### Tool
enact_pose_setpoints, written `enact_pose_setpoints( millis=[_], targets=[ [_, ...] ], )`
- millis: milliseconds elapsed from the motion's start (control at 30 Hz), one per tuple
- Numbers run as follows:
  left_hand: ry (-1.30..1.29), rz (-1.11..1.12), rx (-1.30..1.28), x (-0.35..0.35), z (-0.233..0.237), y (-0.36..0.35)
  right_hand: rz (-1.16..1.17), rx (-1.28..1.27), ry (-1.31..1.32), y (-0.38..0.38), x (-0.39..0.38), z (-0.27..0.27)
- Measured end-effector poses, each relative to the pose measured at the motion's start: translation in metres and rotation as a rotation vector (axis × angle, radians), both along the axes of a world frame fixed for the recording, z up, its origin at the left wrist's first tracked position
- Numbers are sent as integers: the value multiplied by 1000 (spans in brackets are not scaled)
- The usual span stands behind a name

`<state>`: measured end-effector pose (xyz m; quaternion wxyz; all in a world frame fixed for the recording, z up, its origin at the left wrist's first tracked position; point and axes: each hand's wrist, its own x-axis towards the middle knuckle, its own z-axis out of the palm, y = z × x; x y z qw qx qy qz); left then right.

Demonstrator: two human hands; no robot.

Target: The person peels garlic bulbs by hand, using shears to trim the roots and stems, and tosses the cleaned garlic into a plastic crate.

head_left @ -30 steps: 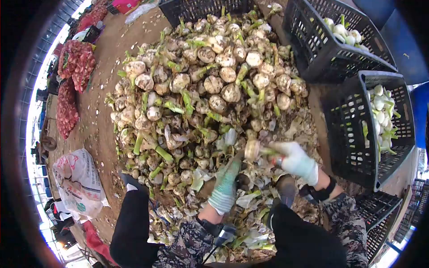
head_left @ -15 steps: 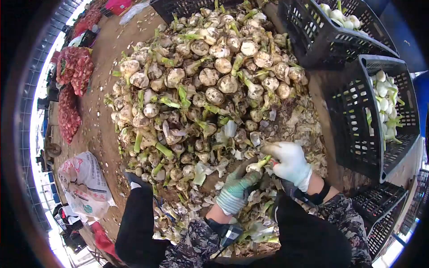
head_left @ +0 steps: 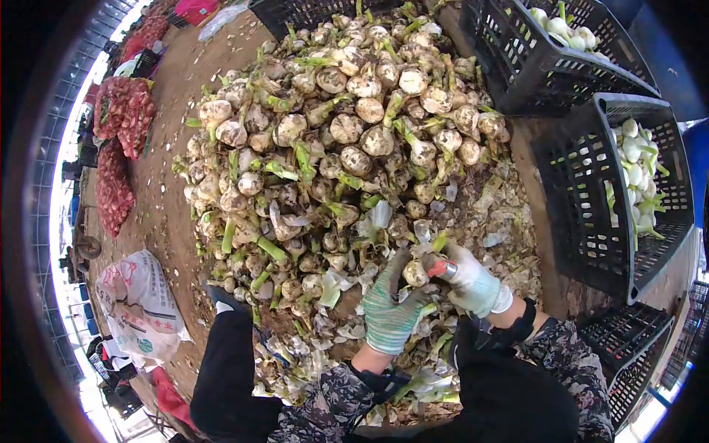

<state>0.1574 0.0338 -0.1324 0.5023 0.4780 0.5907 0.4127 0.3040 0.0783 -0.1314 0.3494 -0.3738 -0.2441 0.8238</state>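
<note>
Dirty bulb (head_left: 415,274) sits just in front of the person's knees, at the near edge of the big pile of bulbs (head_left: 347,133). The left hand (head_left: 390,314), in a green glove, has its fingers curled round it. The right hand (head_left: 473,286), in a white glove, is closed tight on a small red-ended tool (head_left: 438,268) that touches the bulb. Peeled skins (head_left: 509,214) lie all around. A black crate (head_left: 583,221) with clean white bulbs (head_left: 636,177) stands to the right.

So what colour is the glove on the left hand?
Green, on the left hand; the head view shows it best.
</note>
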Motion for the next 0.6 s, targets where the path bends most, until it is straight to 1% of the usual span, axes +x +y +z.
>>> enact_pose_setpoints(
  millis=[67,133,167,233,267,300,333,400,467,500,533,600],
  targets=[
    [-41,7,4,1,0,-2,-29,6,39,-2,3,-7],
    [-86,12,11,2,0,-3,-17,244,-38,-3,6,-17],
    [-62,-7,-2,1,2,-3,-17,245,-39,-3,7,-17],
    [-35,-24,-13,0,-1,-3,-26,328,-108,-2,6,-10],
    [-170,51,-24,0,-8,-4,-24,328,-105,-2,7,-6],
    [-306,126,-34,0,-12,-5,28,253,-127,-1,10,-2],
    [-306,127,-35,0,-8,-3,79,178,-149,0,12,0],
    [74,-34,75,-3,2,0,67,159,-158,1,10,0],
    [120,-77,97,-7,2,1,52,139,-168,1,10,-1],
    [165,-117,120,-7,1,1,22,65,-120,0,10,-4],
    [165,-118,118,-5,-3,0,-6,-9,-72,0,10,-5],
    [-94,40,25,0,-14,-3,-30,-30,-98,1,7,1]
  ],
)
